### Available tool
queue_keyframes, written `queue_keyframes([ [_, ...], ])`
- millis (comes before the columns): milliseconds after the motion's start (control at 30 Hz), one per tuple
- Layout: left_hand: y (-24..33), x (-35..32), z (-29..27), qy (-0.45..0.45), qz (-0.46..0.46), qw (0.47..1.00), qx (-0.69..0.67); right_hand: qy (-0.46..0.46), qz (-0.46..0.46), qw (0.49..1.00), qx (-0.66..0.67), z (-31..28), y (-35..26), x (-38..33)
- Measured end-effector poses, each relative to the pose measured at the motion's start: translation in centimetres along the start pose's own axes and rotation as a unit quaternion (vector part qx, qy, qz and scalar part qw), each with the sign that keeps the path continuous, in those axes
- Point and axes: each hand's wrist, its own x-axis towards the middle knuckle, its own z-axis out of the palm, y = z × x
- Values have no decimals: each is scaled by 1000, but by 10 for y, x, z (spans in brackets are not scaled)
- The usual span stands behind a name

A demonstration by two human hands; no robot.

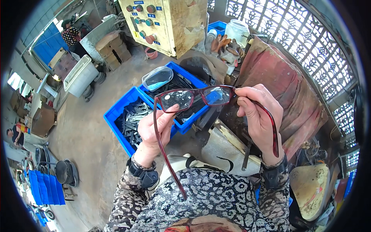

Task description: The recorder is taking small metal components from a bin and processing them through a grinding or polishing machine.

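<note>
The red-framed glasses are in the air: the fingers of the left hand are clamped on the left lens's lower rim, the fingers of the right hand on the right hinge. The front's long axis goes sideways between these fingers; both temples point back toward the person.

the glasses stretch between my left fingers and my right fingers. a bin of loose strips sits lower, left of my left fingers; a second bin adjoins it just beyond them, a container lying over its left part. right of my right fingers spreads a cloth; beyond them lie gloves and a jar.
</note>
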Motion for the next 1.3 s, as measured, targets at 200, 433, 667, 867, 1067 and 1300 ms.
queue_keyframes([
  [200, 2, -3, -10, -20, 3, 999, 29, -42, 3, 999, -2, 0, -1, 0],
  [433, 10, 0, -13, -20, 10, 998, 54, -39, -27, 999, -8, 2, 0, 1],
  [667, 6, 0, -11, 12, 75, 993, 95, -47, -35, 998, -31, 1, -3, 1],
  [867, 2, -8, -18, -13, -13, 999, 46, -53, -40, 997, -27, 1, -1, -1],
  [1067, 7, -13, -20, -91, -170, 981, -24, -55, -25, 998, -21, -1, 4, -28],
  [1300, 8, -11, -8, -119, -182, 972, -91, -55, 14, 997, -47, -12, 6, -47],
])
